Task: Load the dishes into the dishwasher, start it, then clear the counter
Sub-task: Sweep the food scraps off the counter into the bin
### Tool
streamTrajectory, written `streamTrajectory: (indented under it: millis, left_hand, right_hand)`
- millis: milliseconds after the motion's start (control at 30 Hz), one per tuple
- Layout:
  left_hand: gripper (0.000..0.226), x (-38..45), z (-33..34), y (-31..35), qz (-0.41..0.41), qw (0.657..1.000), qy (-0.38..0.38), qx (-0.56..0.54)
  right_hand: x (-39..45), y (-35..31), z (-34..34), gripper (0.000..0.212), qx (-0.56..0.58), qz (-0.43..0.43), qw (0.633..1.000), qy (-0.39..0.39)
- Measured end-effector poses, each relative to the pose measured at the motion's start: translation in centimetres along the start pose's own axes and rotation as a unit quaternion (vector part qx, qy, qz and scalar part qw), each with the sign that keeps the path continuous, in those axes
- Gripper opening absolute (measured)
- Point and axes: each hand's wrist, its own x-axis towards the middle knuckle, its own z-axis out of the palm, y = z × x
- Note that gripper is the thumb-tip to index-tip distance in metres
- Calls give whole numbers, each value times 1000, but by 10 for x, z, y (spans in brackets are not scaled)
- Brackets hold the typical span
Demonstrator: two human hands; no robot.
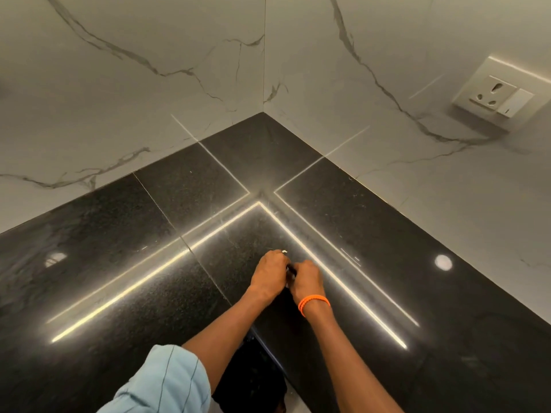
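While both hands (287,274) are pinching small dark object together near tabletop (119,263) corner, white scrap (284,251) risking getting brushed aside.

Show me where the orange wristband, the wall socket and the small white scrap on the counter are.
orange wristband (314,304): head view, middle of the band.
wall socket (495,95): head view, centre of the plate.
small white scrap (284,251): head view, on the scrap itself.

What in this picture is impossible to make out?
- Head view: what the left hand and right hand pinch between them; the fingers cover it.
- The white speck by the left hand: too small to identify.
- Dishwasher and dishes: outside the frame.
- Counter front: cut off by the bottom edge.
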Motion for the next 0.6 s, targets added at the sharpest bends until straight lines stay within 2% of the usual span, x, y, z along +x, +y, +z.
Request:
streamTrajectory:
  millis: [67,133,233,300,433,500,600]
  left_hand:
    - [18,-4,5,2,-25,999,19,-16]
    - [22,-7,9,2,-64,996,27,-55]
    - [23,-8,10,-3,-126,984,12,-127]
    - [20,-11,11,-6,-168,968,-4,-186]
    - [15,-21,16,-15,-228,921,-29,-315]
    - [14,-28,17,-17,-264,883,-45,-385]
    - [16,-46,18,-18,-279,850,-60,-443]
  right_hand:
    - [-1,-4,4,23,30,32,999,18]
    - [-2,-6,6,21,57,59,996,36]
    - [-4,-4,9,5,120,94,987,52]
    - [-6,-4,10,14,191,129,972,43]
    - [-16,-1,9,26,335,196,922,-3]
    - [-23,5,9,29,419,208,883,-35]
    - [-42,9,11,28,499,208,840,-49]
